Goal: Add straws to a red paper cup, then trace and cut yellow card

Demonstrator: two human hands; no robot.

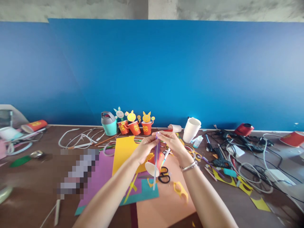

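Observation:
My left hand (145, 147) and my right hand (169, 141) meet above the table, fingertips pinched together. Between them is the top of a purple paper strip (157, 148). Long thin pale sticks (155, 180), perhaps straws, hang down from the same spot. Behind the sticks a red paper cup (159, 159) lies on its side, its white opening towards me. Black-handled scissors (164, 175) rest just right of the cup. Exactly which fingers grip the strip and which the sticks is hard to make out.
Yellow (123, 153), purple (101, 172) and peach (163, 202) paper sheets lie underneath. Red cups with animal faces (134, 128) stand at the back beside a teal pot (109, 125). Right: a white cup (192, 129), a glue gun (219, 158) and tangled cables (253, 174).

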